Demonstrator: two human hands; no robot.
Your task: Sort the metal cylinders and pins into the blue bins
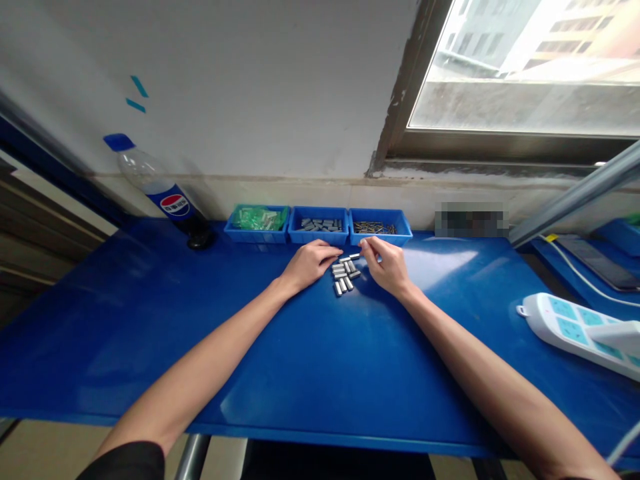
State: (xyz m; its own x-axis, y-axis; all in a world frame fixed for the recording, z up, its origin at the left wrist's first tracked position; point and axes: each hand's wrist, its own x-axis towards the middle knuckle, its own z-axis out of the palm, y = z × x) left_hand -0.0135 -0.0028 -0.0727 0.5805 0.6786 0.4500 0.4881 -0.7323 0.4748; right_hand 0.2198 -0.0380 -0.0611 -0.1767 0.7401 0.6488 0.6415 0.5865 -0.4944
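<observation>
Several short silvery metal cylinders [344, 272] lie in a loose cluster on the blue table [320, 353], most of them side by side. Along the left edge of the cluster rests my left hand [309, 265], palm down, its fingers stretched toward the nearest pieces and apparently touching one. My right hand [387, 265] is at the upper right of the cluster, thumb and forefinger pinched together. Close to those fingertips is one metal cylinder [355, 256]; whether anything sits inside the pinch is too small to tell.
Behind the hands stand three blue bins: one with a green plastic bag [260, 218], one with grey metal pieces [321, 225], one with brownish screws or pins [375, 227]. A Pepsi bottle [173, 202] stands back left. A white power strip [575, 327] lies right.
</observation>
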